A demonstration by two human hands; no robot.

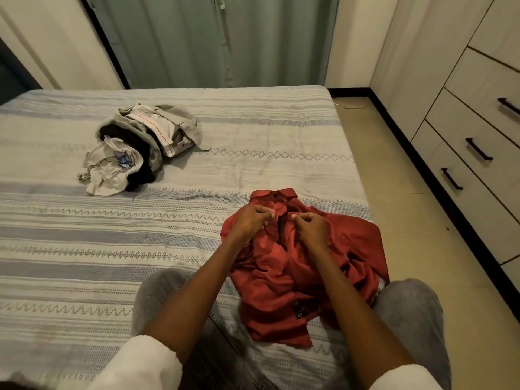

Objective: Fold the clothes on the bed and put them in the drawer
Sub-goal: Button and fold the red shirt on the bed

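Head view, looking down across bed with striped, patterned cover. Red shirt lying crumpled near right edge of bed, collar at far end, small dark label at near hem. Left hand on left side of shirt front just below collar, fingers curled, pinching red fabric. Right hand just beside it on right side of placket, fingers curled, gripping fabric likewise. Fingertips of both partly tucked under; whether a button is held, cannot tell. Much of shirt middle hidden behind forearms. White sleeves cut off at near edge of frame. Grey trousered knees either side of shirt, right one partly hiding its near right corner.

Pile of clothes far left on bed, well apart from shirt: beige, white and black pieces tangled, separate garments hard to count; blue print on white piece unreadable.

Drawer unit at right across floor strip, dark bar handles, fronts flush, top cut off. Green curtain beyond far edge of bed.
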